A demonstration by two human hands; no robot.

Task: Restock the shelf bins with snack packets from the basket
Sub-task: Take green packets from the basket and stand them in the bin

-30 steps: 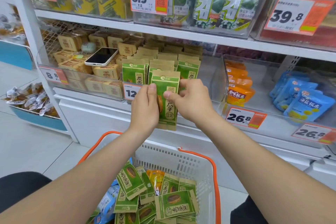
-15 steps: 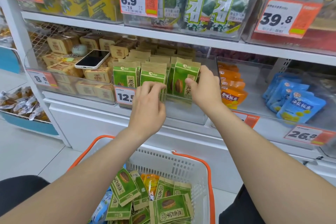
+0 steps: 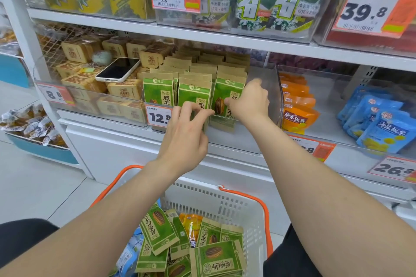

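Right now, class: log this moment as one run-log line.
stage: seating green packets in bin | left hand: on middle green packet | right hand: gripping right green packet | basket: packets remain

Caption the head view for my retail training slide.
Both hands seat green seed packets in a clear shelf bin above the restocking basket.

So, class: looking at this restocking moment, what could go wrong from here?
1. The phone lies loose on the brown packets in the next bin; a nudge might tip it off.
2. The hands, left and right, press the front green packets; these may slump over the bin's low front.
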